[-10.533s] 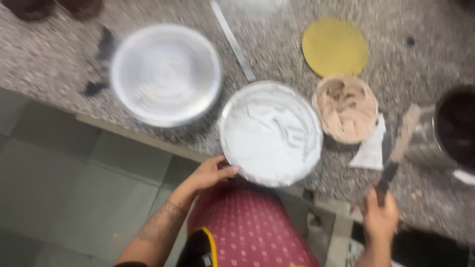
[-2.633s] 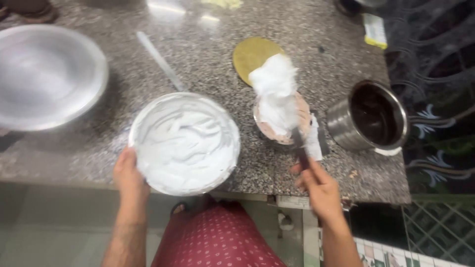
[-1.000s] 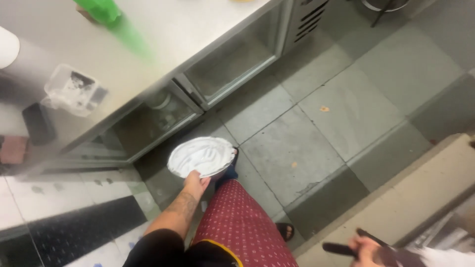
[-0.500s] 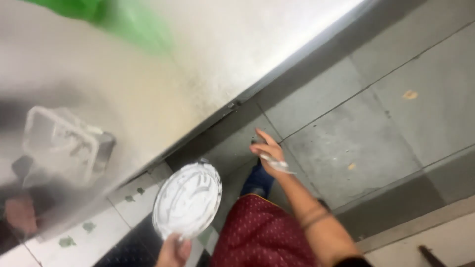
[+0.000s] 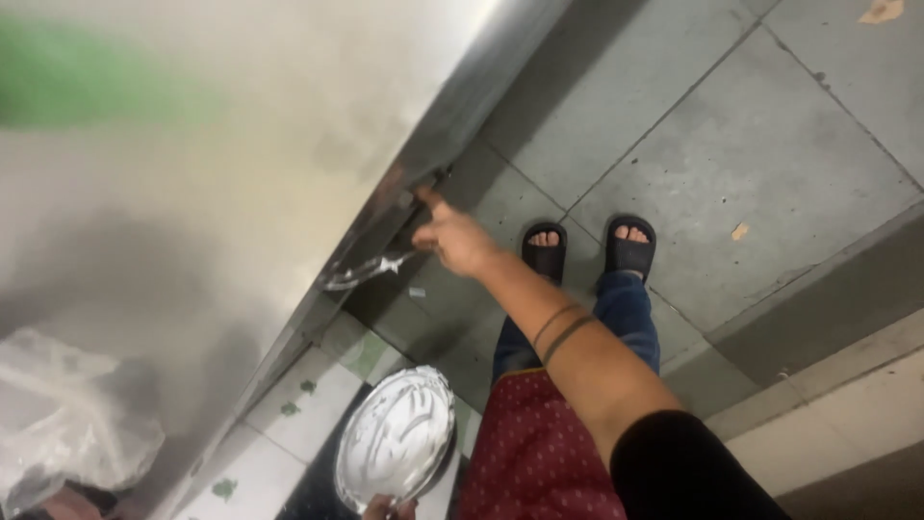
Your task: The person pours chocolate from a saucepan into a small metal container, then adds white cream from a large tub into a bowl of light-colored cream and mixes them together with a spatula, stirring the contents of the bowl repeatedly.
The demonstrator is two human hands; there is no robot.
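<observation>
Your right hand [image 5: 457, 241] is stretched out ahead of you. The arm runs up from the lower right corner, nearly straight, with two dark bands around the forearm and a black sleeve above the elbow. The hand is turned with its back towards the camera. The forefinger points up and touches the dark edge under the steel desk [image 5: 289, 173], and the other fingers are loosely curled. That grip is slack and holds nothing. A smear of white cream [image 5: 371, 270] lies along the desk's edge just beside this hand.

Your left hand [image 5: 387, 507] shows only as fingertips at the bottom edge of the view. Its grip is closed on the lower rim of a round metal bowl [image 5: 395, 448]. You hold the bowl low by your left side, well below the desk top and tilted so that its inside faces the camera. White cream coats the inside.

Below you are the dotted red apron [image 5: 539, 453], blue trousers and two black sandals [image 5: 587, 250] on the grey tiled floor [image 5: 751, 144]. A crumpled clear plastic bag [image 5: 67, 424] lies on the desk at the lower left, too blurred to make out more.
</observation>
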